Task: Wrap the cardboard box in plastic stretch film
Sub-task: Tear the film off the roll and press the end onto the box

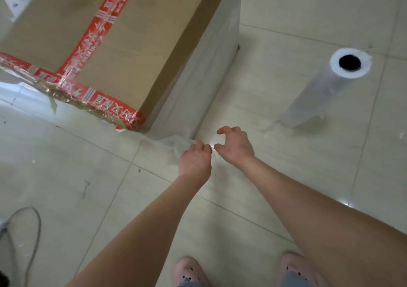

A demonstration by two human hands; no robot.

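**Pinching the loose film at the box corner**

Standing on the tiled floor (286, 176), the cardboard box (141, 51) fills the far left, and red printed tape (97, 29) crosses its top and runs along its near edge. Clear film (196, 82) covers its right side. At the near bottom corner, a bunched tail of film (174, 143) trails out over the floor. The left grip (195, 159) has its fingers curled, pinching the end of that tail. The right grip (236, 148) is just beside it, thumb tip by the left fingertips and forefinger hooked above. I cannot tell whether it holds the film. The roll of film (330, 88) stands upright, well apart to the far right. A grey cable (35, 227) loops at the near left, and pink slippers (189, 271) show at the near edge.
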